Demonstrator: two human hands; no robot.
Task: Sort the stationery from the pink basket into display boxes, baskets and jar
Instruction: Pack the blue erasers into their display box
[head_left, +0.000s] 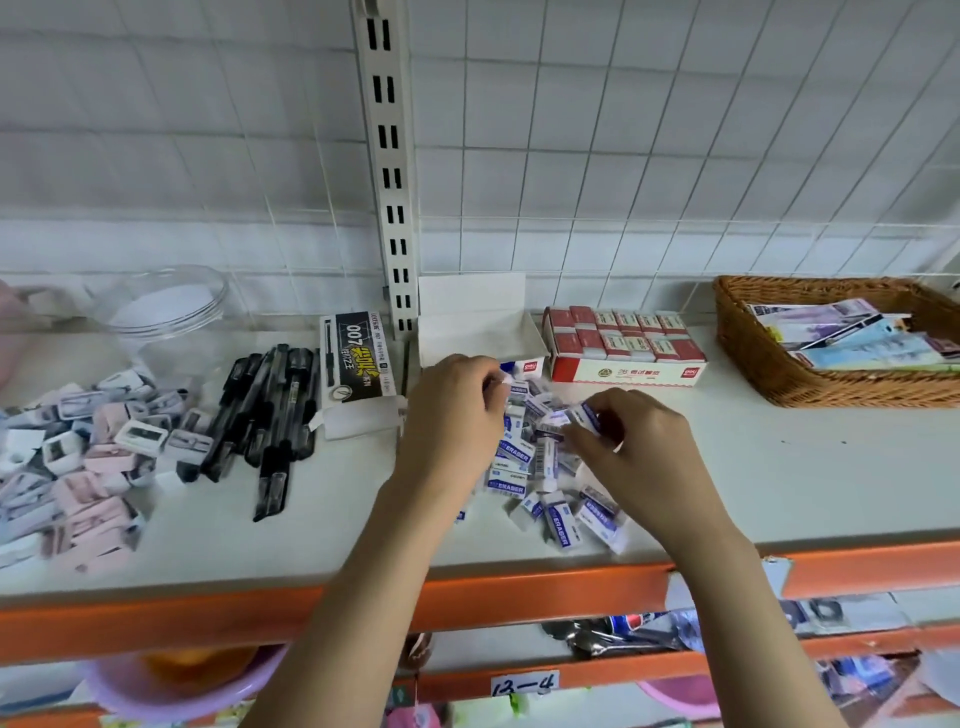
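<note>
Shelf room is tightest at centre frame: the white shelf (779, 483) with its orange front edge (208, 618) carries a heap of small white-and-blue erasers (535, 467), reaching nearly to that edge. Bare shelf lies to the right, below the brown wicker basket (769, 364) and the red-and-white display box of erasers (626, 345). Black pens (270, 415) and pastel sharpeners (78, 462) crowd the left. Both forearms rise from the bottom of the frame; the left hand (452, 431) pinches an eraser, the right hand (639, 457) pinches another above the heap.
</note>
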